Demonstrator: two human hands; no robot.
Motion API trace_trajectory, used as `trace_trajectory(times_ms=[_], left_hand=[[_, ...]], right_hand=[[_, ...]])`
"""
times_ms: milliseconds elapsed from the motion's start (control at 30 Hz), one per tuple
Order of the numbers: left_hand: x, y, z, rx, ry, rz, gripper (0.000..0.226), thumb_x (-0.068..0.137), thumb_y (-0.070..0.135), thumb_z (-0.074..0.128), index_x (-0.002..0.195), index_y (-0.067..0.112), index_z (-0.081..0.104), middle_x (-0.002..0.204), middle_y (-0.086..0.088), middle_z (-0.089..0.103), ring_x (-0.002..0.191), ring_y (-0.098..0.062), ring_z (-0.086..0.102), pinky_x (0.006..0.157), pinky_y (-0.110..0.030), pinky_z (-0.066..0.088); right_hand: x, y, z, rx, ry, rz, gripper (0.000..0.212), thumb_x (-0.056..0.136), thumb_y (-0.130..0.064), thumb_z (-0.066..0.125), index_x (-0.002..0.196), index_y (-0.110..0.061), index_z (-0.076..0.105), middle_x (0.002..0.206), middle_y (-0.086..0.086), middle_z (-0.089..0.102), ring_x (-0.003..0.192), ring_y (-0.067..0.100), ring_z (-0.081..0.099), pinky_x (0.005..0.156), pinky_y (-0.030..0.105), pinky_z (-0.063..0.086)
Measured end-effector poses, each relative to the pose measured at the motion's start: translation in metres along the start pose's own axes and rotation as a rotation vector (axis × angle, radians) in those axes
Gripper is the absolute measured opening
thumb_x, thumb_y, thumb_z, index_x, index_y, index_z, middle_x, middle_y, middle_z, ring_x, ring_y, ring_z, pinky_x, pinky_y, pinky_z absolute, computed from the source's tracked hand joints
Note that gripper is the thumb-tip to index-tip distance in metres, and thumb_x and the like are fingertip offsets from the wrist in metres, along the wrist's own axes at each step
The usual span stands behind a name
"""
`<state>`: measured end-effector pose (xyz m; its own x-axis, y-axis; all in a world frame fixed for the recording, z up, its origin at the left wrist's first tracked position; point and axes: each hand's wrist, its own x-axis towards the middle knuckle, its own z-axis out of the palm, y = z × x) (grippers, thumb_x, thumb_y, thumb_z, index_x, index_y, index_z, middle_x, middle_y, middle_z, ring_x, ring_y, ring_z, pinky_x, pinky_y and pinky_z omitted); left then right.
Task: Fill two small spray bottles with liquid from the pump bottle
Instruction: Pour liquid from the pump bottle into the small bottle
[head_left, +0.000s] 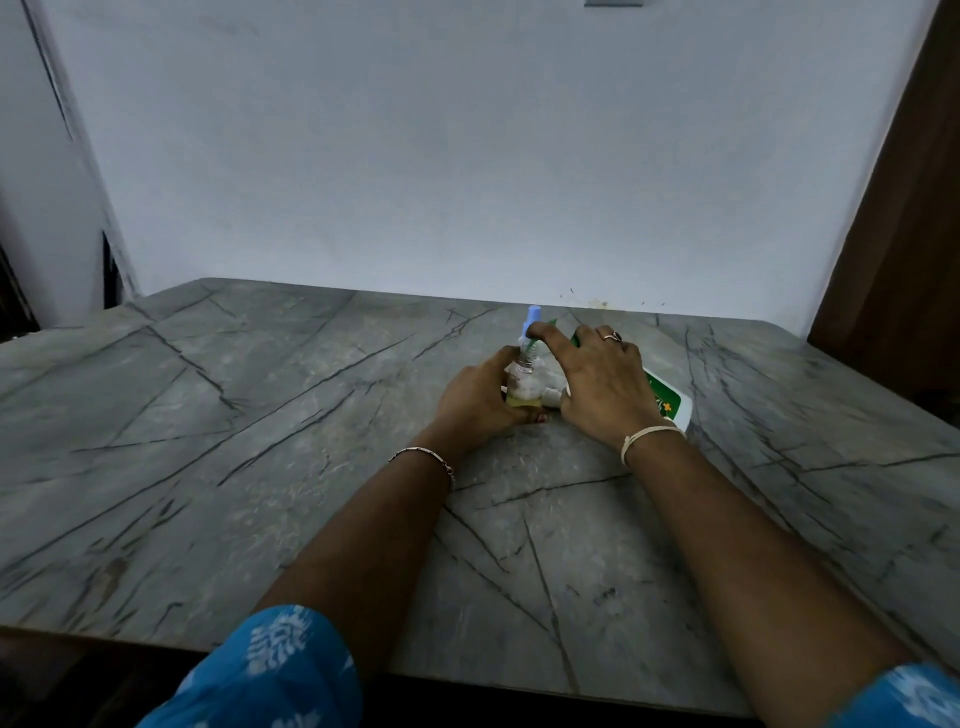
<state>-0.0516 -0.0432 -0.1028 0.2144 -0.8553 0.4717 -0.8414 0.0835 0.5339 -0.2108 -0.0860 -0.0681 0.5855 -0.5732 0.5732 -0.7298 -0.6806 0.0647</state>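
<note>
My left hand (480, 397) grips a small clear spray bottle (522, 384) standing on the table, its neck open and a little yellowish liquid at its bottom. My right hand (602, 384) holds the white pump bottle with a green label (670, 408), tipped over towards the small bottle. The right index finger presses on the green pump head (535, 340) just above the small bottle's mouth. A light blue cap (533, 314) shows behind the finger; what it belongs to is hidden. Something small and white (550, 396) lies between my hands, mostly covered.
Everything sits on a grey veined stone table (311, 467) that meets a pale wall (467, 156) at the back. A dark wooden panel (904, 234) rises at the right. The table's front edge runs close to my blue patterned sleeves.
</note>
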Motion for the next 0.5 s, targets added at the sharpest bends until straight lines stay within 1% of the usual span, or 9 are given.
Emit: trace_trajectory(times_ms=[167, 400, 500], left_hand=[[-0.0012, 0.0001, -0.0005, 0.004, 0.007, 0.009, 0.085, 0.062, 0.049, 0.082, 0.134, 0.027, 0.043, 0.111, 0.001, 0.068, 0.094, -0.017, 0.065, 0.075, -0.021, 0.045], [-0.0003, 0.0006, -0.0007, 0.006, -0.006, 0.009, 0.085, 0.061, 0.05, 0.083, 0.133, 0.03, 0.043, 0.109, 0.001, 0.068, 0.092, -0.019, 0.066, 0.077, -0.026, 0.049], [0.0, 0.0001, -0.0006, -0.008, -0.009, 0.008, 0.085, 0.061, 0.05, 0.083, 0.134, 0.029, 0.043, 0.11, 0.0, 0.068, 0.092, -0.019, 0.066, 0.08, -0.028, 0.052]], right_hand=[[-0.003, 0.0016, -0.0025, -0.005, -0.008, -0.011, 0.081, 0.082, -0.025, 0.067, 0.145, -0.041, 0.019, 0.116, 0.011, 0.054, 0.114, 0.033, 0.049, 0.095, 0.049, 0.041], [0.0004, -0.0022, -0.0028, -0.013, 0.008, 0.01, 0.076, 0.077, -0.022, 0.068, 0.141, -0.033, 0.029, 0.117, 0.01, 0.055, 0.115, 0.032, 0.049, 0.095, 0.047, 0.041], [0.0015, -0.0018, -0.0021, 0.006, 0.014, 0.005, 0.075, 0.077, -0.021, 0.068, 0.141, -0.034, 0.029, 0.115, 0.01, 0.055, 0.114, 0.032, 0.049, 0.095, 0.047, 0.041]])
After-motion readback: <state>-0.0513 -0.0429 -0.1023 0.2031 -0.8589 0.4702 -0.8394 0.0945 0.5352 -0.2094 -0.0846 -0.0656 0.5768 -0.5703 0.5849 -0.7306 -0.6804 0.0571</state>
